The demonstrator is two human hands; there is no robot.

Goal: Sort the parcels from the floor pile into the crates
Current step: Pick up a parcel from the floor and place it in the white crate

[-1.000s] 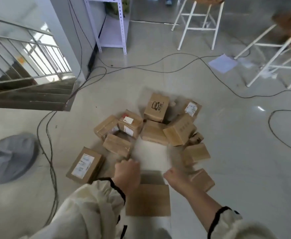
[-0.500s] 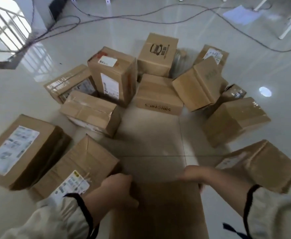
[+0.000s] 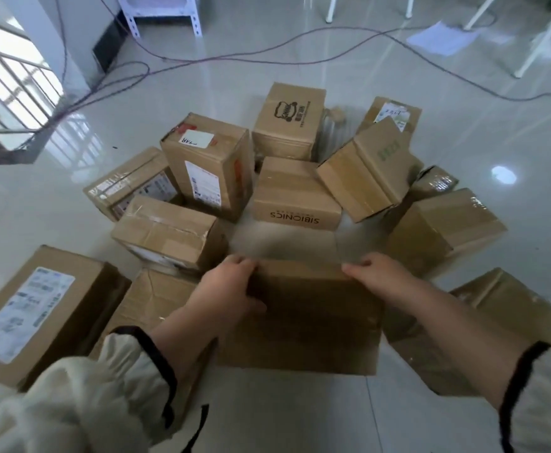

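2 hands grip 1 cardboard parcel (image 3: 306, 318) at its far corners: my left hand (image 3: 225, 289) curls fingers over the left corner, my right hand (image 3: 378, 276) clamps the right corner. I hold it over the floor (image 3: 463, 152), nearest me, just before the SIBIONICS box (image 3: 295, 194) in the pile.

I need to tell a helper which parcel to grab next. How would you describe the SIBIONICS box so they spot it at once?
Start from the flat parcel held by both hands, then look just beyond it across the bare floor gap. The SIBIONICS box lies low in the middle of the pile. It alone has dark brand lettering, upside down, on its near side.
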